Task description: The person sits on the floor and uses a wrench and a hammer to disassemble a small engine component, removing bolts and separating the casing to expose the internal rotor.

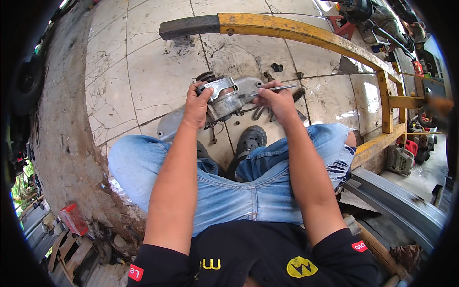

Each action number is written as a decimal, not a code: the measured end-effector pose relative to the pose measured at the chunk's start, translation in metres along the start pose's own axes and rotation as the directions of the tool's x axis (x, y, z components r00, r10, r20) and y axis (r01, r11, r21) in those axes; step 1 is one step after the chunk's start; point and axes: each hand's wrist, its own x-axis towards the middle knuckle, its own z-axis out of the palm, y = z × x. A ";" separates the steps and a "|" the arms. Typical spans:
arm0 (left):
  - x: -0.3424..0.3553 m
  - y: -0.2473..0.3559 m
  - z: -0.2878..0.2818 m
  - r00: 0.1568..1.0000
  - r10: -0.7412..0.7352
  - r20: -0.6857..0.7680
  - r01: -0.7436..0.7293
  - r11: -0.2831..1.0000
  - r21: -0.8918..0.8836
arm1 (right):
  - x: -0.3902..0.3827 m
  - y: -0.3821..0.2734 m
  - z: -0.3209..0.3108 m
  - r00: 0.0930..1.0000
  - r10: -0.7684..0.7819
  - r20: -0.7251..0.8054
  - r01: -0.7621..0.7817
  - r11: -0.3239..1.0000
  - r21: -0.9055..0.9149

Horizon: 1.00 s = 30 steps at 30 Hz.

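Between my feet is a round, grey cast-metal machine part (pixel 224 106), with a dark ribbed, pulley-like end (pixel 206 76) on its far side. My left hand (pixel 197 103) is closed on a shiny curved metal bracket (pixel 221 87) at the part's upper left, the thumb pressing on it. Pinched in my right hand (pixel 276 99) is a slim metal rod-like tool (pixel 285 87). Its near end reaches left to the side of the part; the exact contact point is too small to tell. Larger grey metal covers (pixel 168 125) lie partly beneath the part.
Small dark metal pieces (pixel 277 67) and a dark brush-like thing (pixel 298 94) lie on the cracked tile floor (pixel 158 62). A yellow steel frame (pixel 306 33) arches across the far side and right. A red box (pixel 73 219) stands at the left.
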 end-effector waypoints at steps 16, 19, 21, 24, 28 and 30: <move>0.000 0.006 0.005 1.000 -0.011 -0.011 0.012 1.000 0.016 | 0.056 0.065 -0.066 0.879 0.130 -0.458 -0.468 0.418 -0.779; -0.004 0.008 0.006 1.000 -0.029 -0.007 0.029 1.000 -0.001 | 0.053 0.085 -0.070 0.837 0.280 -0.470 -0.547 0.421 -0.724; -0.005 0.009 0.009 0.999 -0.043 -0.002 0.043 0.999 0.000 | 0.062 0.098 -0.087 0.809 0.282 -0.515 -0.586 0.319 -0.745; -0.006 0.011 0.005 0.999 -0.037 -0.029 0.038 0.999 0.028 | 0.063 0.095 -0.084 0.751 0.147 -0.644 -0.660 0.122 -0.741; -0.010 0.011 0.006 0.999 -0.034 -0.024 0.035 0.999 0.028 | 0.066 0.106 -0.092 0.679 0.242 -0.693 -0.724 0.061 -0.687; -0.010 0.010 0.004 1.000 -0.027 -0.015 0.027 0.999 0.036 | 0.063 0.116 -0.094 0.697 0.206 -0.686 -0.706 0.036 -0.707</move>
